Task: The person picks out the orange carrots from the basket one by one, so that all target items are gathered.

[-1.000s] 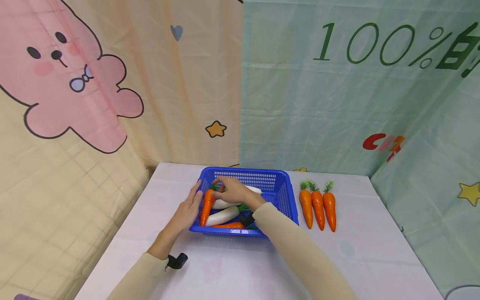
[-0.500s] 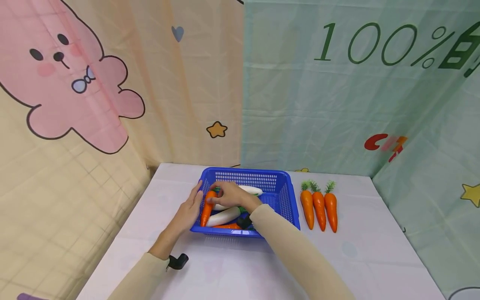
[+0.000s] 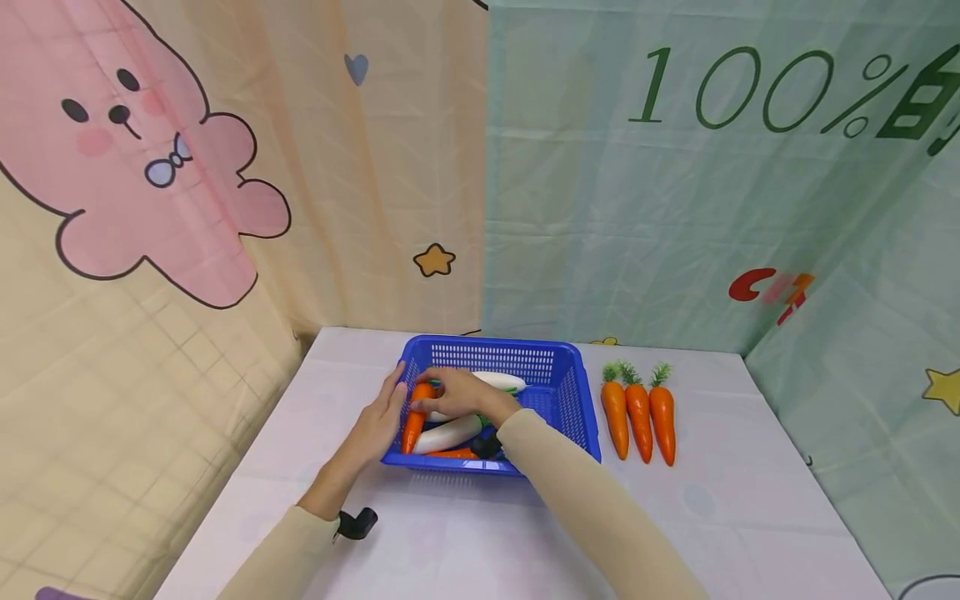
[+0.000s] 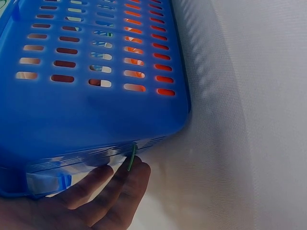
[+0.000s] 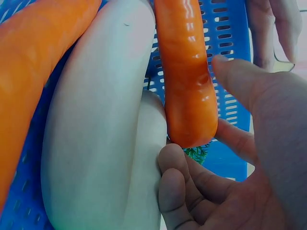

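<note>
A blue plastic basket [image 3: 491, 468] stands on the table. My left hand [image 3: 377, 425] lies against its left side from outside; in the left wrist view, the left hand's fingers [image 4: 127, 189] touch the slotted wall. In the basket's left part, my right hand [image 3: 461, 393] holds an orange carrot [image 3: 412, 429] near its leafy end. The right wrist view shows thumb and fingers about that carrot [image 5: 187, 72], its green leaves mostly hidden. Beside it lie white radishes [image 3: 448, 435], and another carrot [image 3: 453, 454] lies along the near wall, partly covered.
Several carrots with leafy tops, among them a middle carrot [image 3: 637, 417], lie side by side on the white-covered table [image 3: 720, 500] right of the basket. Printed curtains [image 3: 600, 208] hang behind the table. Each wrist carries a small black camera [image 3: 358, 523].
My right hand has shifted slightly left and down over the carrot's leafy end, and the carrot has moved a little with it. My left hand stays against the basket.
</note>
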A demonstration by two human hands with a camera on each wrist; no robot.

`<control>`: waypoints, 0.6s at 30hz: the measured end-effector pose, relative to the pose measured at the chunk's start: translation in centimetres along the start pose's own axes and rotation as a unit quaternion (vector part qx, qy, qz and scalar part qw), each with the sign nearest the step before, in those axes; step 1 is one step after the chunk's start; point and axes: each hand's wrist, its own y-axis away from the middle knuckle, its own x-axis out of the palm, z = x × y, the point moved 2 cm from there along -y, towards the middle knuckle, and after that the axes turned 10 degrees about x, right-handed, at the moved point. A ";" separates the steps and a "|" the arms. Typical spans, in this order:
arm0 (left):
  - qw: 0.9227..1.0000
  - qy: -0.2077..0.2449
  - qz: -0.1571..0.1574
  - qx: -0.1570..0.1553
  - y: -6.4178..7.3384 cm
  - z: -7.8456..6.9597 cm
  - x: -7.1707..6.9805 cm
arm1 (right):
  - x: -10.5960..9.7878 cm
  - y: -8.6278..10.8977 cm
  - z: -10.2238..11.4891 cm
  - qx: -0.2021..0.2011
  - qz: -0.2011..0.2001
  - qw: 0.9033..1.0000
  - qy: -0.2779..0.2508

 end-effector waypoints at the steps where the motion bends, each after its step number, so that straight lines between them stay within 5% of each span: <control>1: 1.000 -0.001 0.000 0.000 0.0 0.0 0.0 | 0.0 0.0 0.0 0.000 -0.001 1.000 0.001; 18: 1.000 0.014 0.001 -0.003 -0.1 0.3 0.0 | -0.3 0.4 0.1 0.031 -0.013 0.999 -0.035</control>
